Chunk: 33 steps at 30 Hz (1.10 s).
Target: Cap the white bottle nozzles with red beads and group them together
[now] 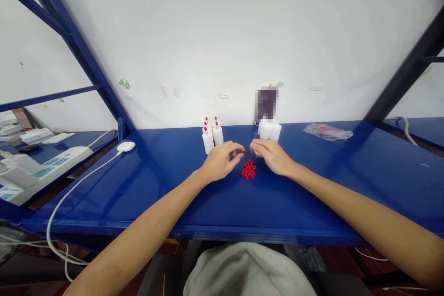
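Between the thumb and fingertips of my left hand (225,159) is a small red cap (243,152). My right hand (272,155) is closed around a white object, mostly hidden by the fingers. Just below and between both hands lies a cluster of small red caps (249,170) on the blue table (215,208). Behind my left hand stand several white bottles (208,140) with red tips, upright and close together. White bottles (274,132) without visible red tips stand behind my right hand, near the wall.
A clear plastic bag (328,131) with red pieces inside lies at the back right. At the left are a white round device (126,146) with a cable and a power strip (52,171). A dark pixelated rectangle (266,103) is against the wall.
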### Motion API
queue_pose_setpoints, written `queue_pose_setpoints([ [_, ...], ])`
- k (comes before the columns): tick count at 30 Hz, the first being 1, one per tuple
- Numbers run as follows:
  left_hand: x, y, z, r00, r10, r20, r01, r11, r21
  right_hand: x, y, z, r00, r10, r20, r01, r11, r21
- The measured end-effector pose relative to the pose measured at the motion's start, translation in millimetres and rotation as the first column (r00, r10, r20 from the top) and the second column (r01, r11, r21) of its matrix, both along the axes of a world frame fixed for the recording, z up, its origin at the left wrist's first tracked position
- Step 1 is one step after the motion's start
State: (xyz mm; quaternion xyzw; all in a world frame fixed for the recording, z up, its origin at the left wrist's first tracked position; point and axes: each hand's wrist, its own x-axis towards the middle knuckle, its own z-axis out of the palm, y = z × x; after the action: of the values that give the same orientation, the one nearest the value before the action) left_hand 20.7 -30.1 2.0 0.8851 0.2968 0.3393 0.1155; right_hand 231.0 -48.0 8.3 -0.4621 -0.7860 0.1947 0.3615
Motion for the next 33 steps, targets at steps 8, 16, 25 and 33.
queue_pose_setpoints([
  [8,5,-12,6.9,0.964,-0.079,0.254,0.104,0.991,-0.084,-10,-12,4.6,0.989,0.027,0.147,-0.049,0.988,0.148],
  [16,6,-11,0.3,0.969,-0.133,0.207,0.175,0.964,-0.201,-14,-18,8.5,0.97,-0.044,0.238,0.016,0.993,0.12],
  [25,2,-13,5.8,0.978,-0.102,0.182,0.136,0.974,-0.181,-15,-17,10.6,0.968,-0.055,0.243,0.021,0.99,0.141],
  [33,-18,2,5.6,0.862,0.395,-0.318,-0.372,0.919,0.132,11,3,8.3,0.916,0.054,0.398,-0.057,0.998,-0.004],
])
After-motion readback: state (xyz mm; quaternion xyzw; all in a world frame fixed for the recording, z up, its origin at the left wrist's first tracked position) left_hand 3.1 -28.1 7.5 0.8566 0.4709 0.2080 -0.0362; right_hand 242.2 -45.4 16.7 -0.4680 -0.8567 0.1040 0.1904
